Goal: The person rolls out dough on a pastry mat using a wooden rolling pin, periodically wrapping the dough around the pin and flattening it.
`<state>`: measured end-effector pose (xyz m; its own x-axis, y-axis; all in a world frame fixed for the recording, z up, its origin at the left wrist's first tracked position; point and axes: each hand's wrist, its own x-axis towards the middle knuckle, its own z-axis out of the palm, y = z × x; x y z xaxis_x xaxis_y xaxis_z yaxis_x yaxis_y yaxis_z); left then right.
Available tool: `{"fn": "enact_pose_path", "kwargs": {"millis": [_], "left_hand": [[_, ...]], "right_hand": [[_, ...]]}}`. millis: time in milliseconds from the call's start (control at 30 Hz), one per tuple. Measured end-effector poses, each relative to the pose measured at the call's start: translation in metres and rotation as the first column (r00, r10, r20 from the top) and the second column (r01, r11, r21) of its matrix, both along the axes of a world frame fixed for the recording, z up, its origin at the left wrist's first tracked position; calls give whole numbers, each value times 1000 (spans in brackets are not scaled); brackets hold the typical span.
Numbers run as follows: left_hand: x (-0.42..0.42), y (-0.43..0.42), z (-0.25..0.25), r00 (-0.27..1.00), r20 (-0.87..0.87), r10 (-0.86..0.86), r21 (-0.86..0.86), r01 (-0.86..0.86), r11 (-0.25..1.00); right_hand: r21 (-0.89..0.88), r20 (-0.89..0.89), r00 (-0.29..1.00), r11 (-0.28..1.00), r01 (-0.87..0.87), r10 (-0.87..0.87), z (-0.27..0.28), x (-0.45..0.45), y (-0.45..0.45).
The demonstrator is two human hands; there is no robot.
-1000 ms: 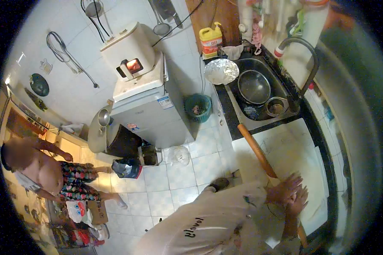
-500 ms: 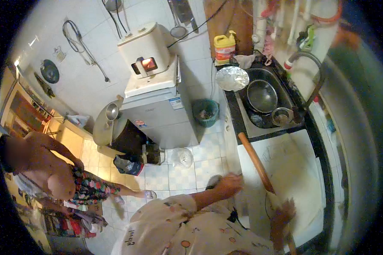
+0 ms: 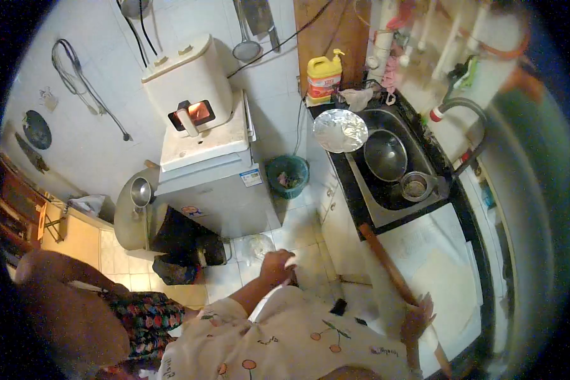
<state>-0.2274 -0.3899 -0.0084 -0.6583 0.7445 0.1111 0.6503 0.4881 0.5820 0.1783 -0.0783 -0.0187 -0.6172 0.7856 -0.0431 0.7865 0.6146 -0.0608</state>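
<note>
My left hand point(image 3: 277, 269) is raised over the floor, away from the worktop, with its fingers curled in. A small whitish patch shows at its fingertips; I cannot make out what it is. My right hand point(image 3: 418, 316) lies across the long wooden rolling pin point(image 3: 386, 263), fingers extended and slightly apart. Something pale, like dough, covers the pin's lower middle part beside this hand. Under the pin, a wide, thin pale sheet point(image 3: 446, 285) is spread on the white board point(image 3: 408, 237).
Beyond the board is a black sink point(image 3: 392, 199) with a pan point(image 3: 385, 156), a small pot point(image 3: 416, 187) and a foil-lined dish point(image 3: 340, 130). A fridge point(image 3: 215, 196) bears a white appliance point(image 3: 190, 82). A person point(image 3: 76, 310) stands at the lower left.
My left hand has come off the rolling pin and moved left over the floor. My right hand stays at the pin. The other person has come closer, and the view has shifted.
</note>
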Motion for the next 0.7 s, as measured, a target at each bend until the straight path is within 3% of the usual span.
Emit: {"fn": "enact_pose_path", "kwargs": {"millis": [67,100,133,200,267,300,433,533,600,633,667,700], "left_hand": [[-33,-17,-13,996,14,89,29,-89,996],[-50,-29,-30,992,-24,127,61,-125,990],[-62,-37,-13,988,-15,151,73,-149,986],[-81,-54,-8,967,-78,244,46,-241,970],[-98,-70,-3,973,0,230,118,-228,967],[-110,-80,-9,976,-156,153,187,-123,975],[-132,-106,-28,984,-71,163,37,-161,986],[-134,-118,-33,977,-95,190,46,-186,981],[-125,-114,-23,964,-114,240,81,-232,969],[-126,-118,-21,977,-62,203,18,-202,979],[-120,-114,-16,959,-133,250,126,-234,964],[-113,-113,-6,949,-35,314,151,-305,940]], "right_hand": [[82,51,993,991,105,-110,17,-23,-20],[37,78,978,981,191,-194,31,-43,-30],[-7,106,951,956,293,-291,54,-68,-38],[18,-61,954,955,295,-294,45,-73,-42],[-3,-40,942,943,332,-332,54,-95,-47],[47,-24,948,946,319,-319,54,-101,-53],[117,-84,967,962,248,-239,27,-115,-49],[51,50,977,978,202,-205,25,-133,-44],[21,357,927,993,115,-115,3,-130,-25],[-40,440,890,988,152,-119,-20,-116,-9],[-83,534,838,979,186,-113,-14,-126,-6],[65,395,901,984,168,-180,-51,-112,9]]}}
